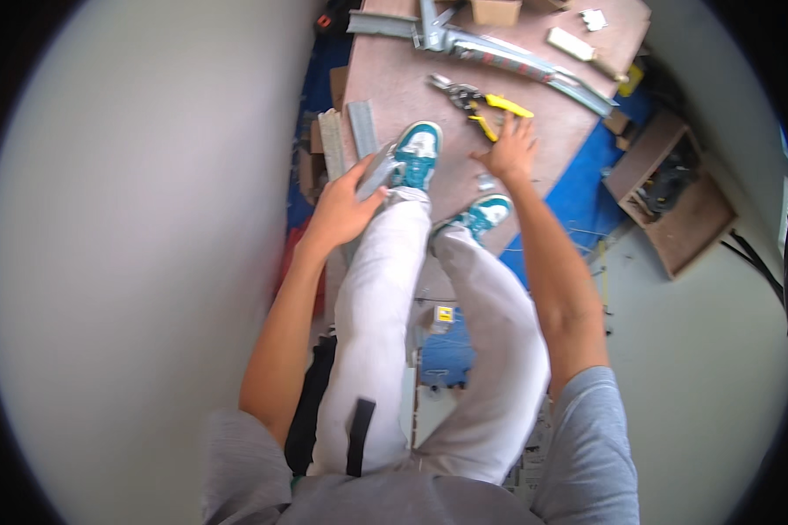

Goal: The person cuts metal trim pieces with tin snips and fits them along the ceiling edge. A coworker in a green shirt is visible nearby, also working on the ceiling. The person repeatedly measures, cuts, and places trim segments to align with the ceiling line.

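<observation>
My left hand (pixel 343 210) grips a short grey metal channel (pixel 377 173) beside my left shoe, the thumb and fingers on either side of it. My right hand (pixel 510 156) is open, its fingers spread low over the board just below a pair of tin snips (pixel 464 94). The snips lie with their yellow handles (pixel 506 106) apart, the fingertips close to them; whether they touch I cannot tell. A small metal offcut (pixel 486 182) lies beside my right shoe.
I stand on a brown wooden board (pixel 394 74). Long metal profiles (pixel 534 70) cross its far end, near a cardboard box (pixel 496 10) and a white-headed tool (pixel 571 44). More strips (pixel 331 140) lie along the left edge. Right of the board sits an open wooden box (pixel 696 210).
</observation>
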### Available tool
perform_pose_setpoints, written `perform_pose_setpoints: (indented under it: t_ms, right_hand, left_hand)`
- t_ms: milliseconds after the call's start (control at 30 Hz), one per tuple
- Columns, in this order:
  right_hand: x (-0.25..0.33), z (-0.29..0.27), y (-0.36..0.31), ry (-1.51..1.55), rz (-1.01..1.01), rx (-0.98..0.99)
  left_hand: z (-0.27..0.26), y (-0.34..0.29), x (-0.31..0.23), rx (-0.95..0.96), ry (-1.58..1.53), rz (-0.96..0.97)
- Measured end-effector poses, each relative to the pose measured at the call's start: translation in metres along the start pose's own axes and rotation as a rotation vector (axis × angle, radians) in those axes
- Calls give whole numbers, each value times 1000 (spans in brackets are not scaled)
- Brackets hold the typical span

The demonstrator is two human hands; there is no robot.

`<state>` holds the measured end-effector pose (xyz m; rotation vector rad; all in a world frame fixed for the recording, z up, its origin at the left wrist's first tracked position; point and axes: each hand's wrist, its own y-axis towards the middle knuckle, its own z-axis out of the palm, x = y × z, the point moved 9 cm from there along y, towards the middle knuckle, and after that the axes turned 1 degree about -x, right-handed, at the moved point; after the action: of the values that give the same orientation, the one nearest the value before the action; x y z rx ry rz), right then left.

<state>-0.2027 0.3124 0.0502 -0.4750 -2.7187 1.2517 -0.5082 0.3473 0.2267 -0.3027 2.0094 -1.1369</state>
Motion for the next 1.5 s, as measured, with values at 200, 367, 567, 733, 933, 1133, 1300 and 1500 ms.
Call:
perform_pose_setpoints:
  t_ms: [200, 367, 567, 733, 933, 1133, 1300, 1500]
  right_hand:
    - [0, 56, 79, -179, -54, -284]
    - [-4, 33, 56, -15, -98, -151]
    - [-6, -34, -124, 1034, -44, 649]
    - [-14, -200, -387, 1170, -266, 646]
    - [-39, -366, -613, 1114, -348, 452]
    - [-61, -437, -728, 1025, -451, 223]
    - [-63, -449, -773, 1033, -428, 239]
    - [-57, -452, -788, 1006, -485, 159]
  left_hand:
    - [32, 72, 43, 74, 87, -63]
    - [27, 45, 13, 119, 113, -22]
    - [-24, -46, -98, 45, 98, 137]
    - [-73, -184, -231, 123, 165, 198]
    - [-94, -367, -368, 202, 263, 330]
    - [-100, -501, -442, 187, 286, 506]
    - [-94, -555, -454, 227, 375, 491]
    - [-93, -578, -446, 196, 374, 492]
